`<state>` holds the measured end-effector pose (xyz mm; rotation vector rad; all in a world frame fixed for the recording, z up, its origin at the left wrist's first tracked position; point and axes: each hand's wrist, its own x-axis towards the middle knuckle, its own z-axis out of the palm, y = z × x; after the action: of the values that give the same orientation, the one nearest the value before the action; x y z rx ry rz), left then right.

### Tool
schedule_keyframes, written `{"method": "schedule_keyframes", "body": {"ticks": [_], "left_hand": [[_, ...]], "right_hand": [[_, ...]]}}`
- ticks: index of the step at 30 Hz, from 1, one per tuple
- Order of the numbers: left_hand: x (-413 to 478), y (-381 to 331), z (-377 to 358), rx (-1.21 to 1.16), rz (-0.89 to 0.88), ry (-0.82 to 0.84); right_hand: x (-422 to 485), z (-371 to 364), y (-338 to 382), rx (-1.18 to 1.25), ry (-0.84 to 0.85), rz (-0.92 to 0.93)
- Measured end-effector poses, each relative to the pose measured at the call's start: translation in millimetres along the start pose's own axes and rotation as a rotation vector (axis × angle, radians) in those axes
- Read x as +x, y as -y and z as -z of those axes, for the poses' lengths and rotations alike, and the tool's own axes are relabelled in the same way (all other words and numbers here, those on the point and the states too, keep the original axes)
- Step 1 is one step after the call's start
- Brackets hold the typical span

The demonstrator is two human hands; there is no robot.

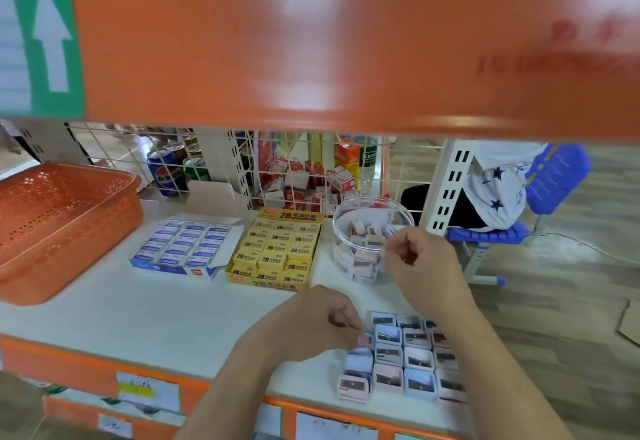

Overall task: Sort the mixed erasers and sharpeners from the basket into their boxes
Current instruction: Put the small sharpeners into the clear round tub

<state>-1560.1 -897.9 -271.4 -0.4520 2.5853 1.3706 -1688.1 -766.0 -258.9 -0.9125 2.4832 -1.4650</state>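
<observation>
Shelf (173, 318), white, orange-edged.

1. Clear round tub (372, 232): open-topped and part-filled with small pink and white sharpeners.
2. Sharpeners (405, 360): pastel pink, blue and white rectangular blocks, each with a dark blade slot. They lie in close rows on the shelf in front of the tub.
3. Yellow box (277, 249): just left of the tub, packed with yellow "2B" erasers.
4. Blue-and-white box (183, 249): further left of the tub, filled with erasers in blue-white sleeves.
5. Orange basket (65, 218): perforated, far left of the tub.
6. Left hand (318, 325): fingers curled, pinching a pale blue sharpener (362, 350) at the left edge of the rows.
7. Right hand (422, 259): at the tub's right rim, fingers curled. Whether it holds anything cannot be told.
</observation>
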Motion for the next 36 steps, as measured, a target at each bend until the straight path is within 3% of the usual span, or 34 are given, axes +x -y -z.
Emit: {"method": "schedule_keyframes", "body": {"ticks": [6, 13, 22, 25, 28, 31, 36], "left_hand": [[3.1, -1.1, -1.7, 0.065, -0.012, -0.04], [3.6, 1.5, -1.5, 0.082, 0.013, -0.111], [2.3, 2.4, 0.1, 0.093, -0.003, -0.168], [4.2, 3.3, -0.3, 0.081, -0.017, -0.134], [6.7, 3.4, 1.8, 0.08, -0.039, -0.098], [7.4, 0.9, 7.3, 0.083, -0.079, -0.084], [6.3, -6.2, 11.9, 0.069, -0.053, 0.048]], "right_hand": [[-8.2, 5.6, -5.6, -0.323, 0.469, -0.072], [-8.1, 3.4, -2.5, -0.417, 0.566, -0.069], [-7.7, -0.9, -2.3, -0.292, 0.399, -0.013], [-6.9, 1.4, 4.1, -0.051, 0.303, 0.009], [-0.2, 2.6, 12.9, 0.195, 0.058, -0.018], [12.3, 0.0, 15.0, 0.154, -0.165, -0.057], [20.0, -9.5, 7.6, -0.002, -0.223, -0.137]]}}
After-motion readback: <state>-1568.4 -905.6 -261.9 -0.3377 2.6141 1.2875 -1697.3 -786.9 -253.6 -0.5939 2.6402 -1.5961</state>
